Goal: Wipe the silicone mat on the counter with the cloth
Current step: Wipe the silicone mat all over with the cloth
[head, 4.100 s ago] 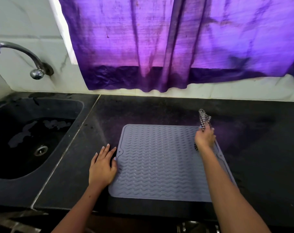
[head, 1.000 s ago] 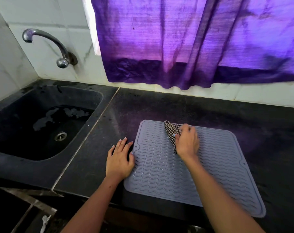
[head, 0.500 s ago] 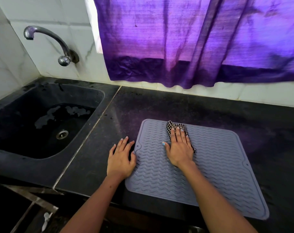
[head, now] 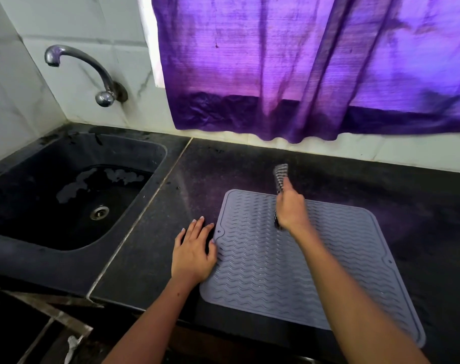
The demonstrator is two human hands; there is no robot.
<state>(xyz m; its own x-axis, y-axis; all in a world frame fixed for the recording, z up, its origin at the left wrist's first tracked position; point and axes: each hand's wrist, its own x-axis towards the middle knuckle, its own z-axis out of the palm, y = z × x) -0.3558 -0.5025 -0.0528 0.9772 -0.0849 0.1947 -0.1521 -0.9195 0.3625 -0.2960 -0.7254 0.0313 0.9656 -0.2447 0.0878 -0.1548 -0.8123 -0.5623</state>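
Silicone mat (head: 297, 264): a grey-lilac sheet with a wavy ribbed face and a raised rim lay flat on the dark table (head: 420, 206), its near right corner reaching the table's front edge.

Right hand (head: 290, 210): was raised over the far left part of the mat, motion-blurred, its back turned to the camera; the fingers were curled round the cloth.

Cloth (head: 280, 176): a black-and-white checked rag stood up out of the top of the right hand, past the mat's far edge, and a small dark end showed below the hand above the mat; whether that end touched the mat could not be told.

Left hand (head: 193, 254): lay palm down on the table just beside the mat's left edge, fingers straight and slightly spread, the thumb resting on the mat's rim.

Sink (head: 73, 248): a dark basin was sunk into the table well to the left of the mat, with a metal drain (head: 99, 212) and patches of water on its floor.

Tap (head: 92, 72): a curved metal spout came off the white tiled wall (head: 52, 22), left of the mat and beyond it.

Curtain (head: 315, 64): purple fabric hung on the wall beyond the mat, its hem ending just above the table.
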